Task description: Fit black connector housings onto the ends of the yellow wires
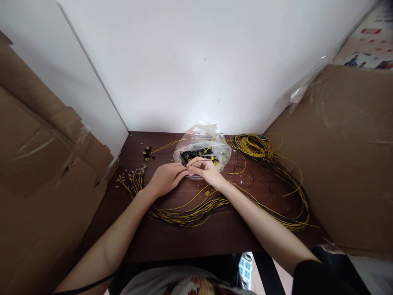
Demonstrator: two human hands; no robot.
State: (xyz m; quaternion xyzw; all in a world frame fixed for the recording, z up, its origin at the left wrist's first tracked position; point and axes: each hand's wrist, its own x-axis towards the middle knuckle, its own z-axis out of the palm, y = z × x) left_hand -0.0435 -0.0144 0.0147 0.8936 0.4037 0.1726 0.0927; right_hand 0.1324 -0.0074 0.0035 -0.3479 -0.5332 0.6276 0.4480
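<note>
My left hand (165, 179) and my right hand (206, 171) meet fingertip to fingertip in front of a clear plastic bag (225, 152). Each is closed in a pinch. A thin black wire (211, 161) passes through the right fingers and trails off to the right. Whatever small dark piece sits between the left fingertips is too small to name. Inside the open bag lie many small black and yellow parts (192, 155). Below the hands, a long bundle of yellow and black wires (187, 217) curves across the table, its left ends carrying small pale tips (132, 174).
A coil of yellow wire (253, 147) lies at the back right of the brown table (184, 243). Several small black and yellow pieces (147, 153) sit at the back left. Cardboard (46, 164) stands on the left, and a cardboard box (344, 155) on the right. Behind is a white wall (202, 73).
</note>
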